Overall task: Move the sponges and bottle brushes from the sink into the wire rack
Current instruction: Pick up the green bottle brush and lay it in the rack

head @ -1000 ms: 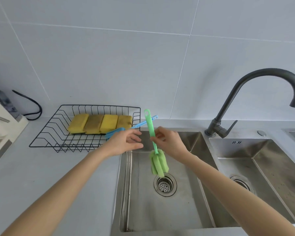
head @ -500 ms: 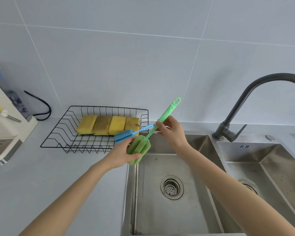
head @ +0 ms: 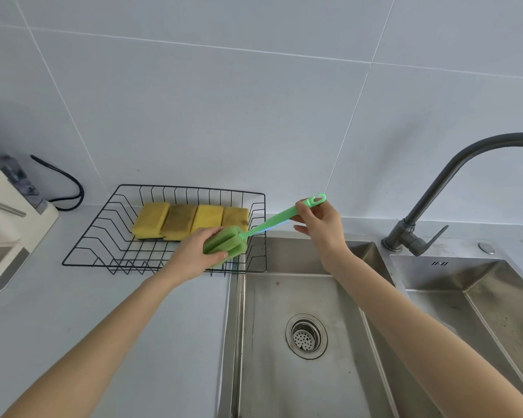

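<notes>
Over the wire rack's [head: 255,236] right edge, left hand [head: 194,256] grips the green brush [head: 248,232] by its sponge head, right hand [head: 322,224] pinches the handle; four sponges [head: 191,221] lie in the rack.

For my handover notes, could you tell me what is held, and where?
The green bottle brush: left hand on its sponge head, right hand near its hooked handle end.
</notes>
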A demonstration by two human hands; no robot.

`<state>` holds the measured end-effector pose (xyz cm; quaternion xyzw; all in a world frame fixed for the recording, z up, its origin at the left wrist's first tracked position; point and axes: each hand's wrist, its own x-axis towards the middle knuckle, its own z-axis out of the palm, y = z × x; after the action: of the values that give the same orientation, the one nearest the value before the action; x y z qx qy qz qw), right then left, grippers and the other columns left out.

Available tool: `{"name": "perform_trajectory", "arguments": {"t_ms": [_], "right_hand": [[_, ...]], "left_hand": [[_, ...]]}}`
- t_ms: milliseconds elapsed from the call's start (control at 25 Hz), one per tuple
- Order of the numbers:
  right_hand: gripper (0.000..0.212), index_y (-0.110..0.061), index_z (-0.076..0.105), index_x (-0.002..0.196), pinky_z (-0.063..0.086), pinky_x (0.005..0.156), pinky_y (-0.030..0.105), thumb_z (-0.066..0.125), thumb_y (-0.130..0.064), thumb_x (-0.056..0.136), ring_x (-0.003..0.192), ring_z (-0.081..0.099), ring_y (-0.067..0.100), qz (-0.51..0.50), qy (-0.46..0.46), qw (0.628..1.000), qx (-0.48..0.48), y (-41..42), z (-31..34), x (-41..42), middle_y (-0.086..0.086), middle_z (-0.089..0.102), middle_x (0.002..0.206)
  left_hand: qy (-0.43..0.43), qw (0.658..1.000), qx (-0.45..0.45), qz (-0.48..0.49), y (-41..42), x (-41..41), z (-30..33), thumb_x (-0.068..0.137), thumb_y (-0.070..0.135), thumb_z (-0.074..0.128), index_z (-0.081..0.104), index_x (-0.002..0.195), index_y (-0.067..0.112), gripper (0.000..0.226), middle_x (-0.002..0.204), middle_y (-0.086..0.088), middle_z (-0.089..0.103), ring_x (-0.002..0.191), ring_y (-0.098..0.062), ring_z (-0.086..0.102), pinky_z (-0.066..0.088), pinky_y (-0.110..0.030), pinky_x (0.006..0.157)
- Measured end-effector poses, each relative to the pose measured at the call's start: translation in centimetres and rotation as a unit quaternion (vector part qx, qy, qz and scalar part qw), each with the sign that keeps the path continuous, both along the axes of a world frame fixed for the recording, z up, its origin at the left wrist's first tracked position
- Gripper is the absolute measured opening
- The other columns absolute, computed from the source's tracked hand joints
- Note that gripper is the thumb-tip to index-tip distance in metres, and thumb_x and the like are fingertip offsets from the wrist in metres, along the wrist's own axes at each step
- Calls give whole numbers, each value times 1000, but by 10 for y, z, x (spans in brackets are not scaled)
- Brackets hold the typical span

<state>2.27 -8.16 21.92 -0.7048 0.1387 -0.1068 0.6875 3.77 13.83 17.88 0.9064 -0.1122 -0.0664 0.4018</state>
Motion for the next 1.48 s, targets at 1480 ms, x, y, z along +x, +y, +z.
{"name": "perform_trajectory", "arguments": {"t_ms": [1480], "right_hand": [[5,-11,57,85,56,80,31,61,-12,87,81,67,23,-39,162,986,-12,-7,-93,30,8,67,92]], "left_hand": [[114,980,164,-13,-1,66,-58,79,16,68,60,110,10,32,117,-7,62,105,-21,57,44,-33,91]]}}
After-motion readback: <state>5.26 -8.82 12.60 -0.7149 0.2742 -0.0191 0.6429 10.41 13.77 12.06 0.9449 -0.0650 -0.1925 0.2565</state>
